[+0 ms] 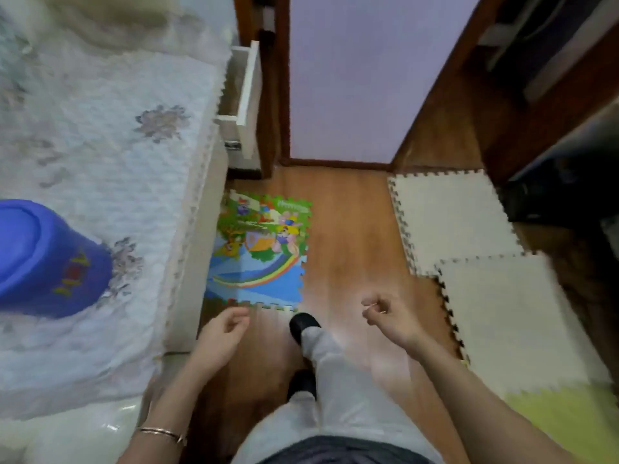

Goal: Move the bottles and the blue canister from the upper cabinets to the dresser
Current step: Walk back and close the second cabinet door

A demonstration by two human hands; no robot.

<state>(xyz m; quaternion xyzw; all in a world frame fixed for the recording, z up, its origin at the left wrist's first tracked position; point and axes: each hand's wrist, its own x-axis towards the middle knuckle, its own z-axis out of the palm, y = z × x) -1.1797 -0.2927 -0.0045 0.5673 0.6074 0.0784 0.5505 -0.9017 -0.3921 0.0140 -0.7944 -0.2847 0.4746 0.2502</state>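
Head view: blue canister [50, 259] stands on the cloth-covered dresser [110, 155] at 9 o'clock. Wood floor [348, 229] holds foam mats [449, 219]. Left hand [221, 333] and right hand [388, 313] are loosely curled, holding nothing.

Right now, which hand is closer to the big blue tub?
Left. The left hand hangs empty just right of the covered surface where the blue canister sits. The right hand is farther right, across the wooden floor.

Glossy blue plastic on the canister [50, 262], at nine o'clock. Under it, soft quilted cloth [100, 145], matt, pale flower print. Polished wooden floor [348, 236] at centre, slightly shiny. Matt foam on the colourful puzzle mat [261, 249] and the cream mats [462, 236] at three o'clock. Thin shiny metal bracelet [160, 432] at seven o'clock.
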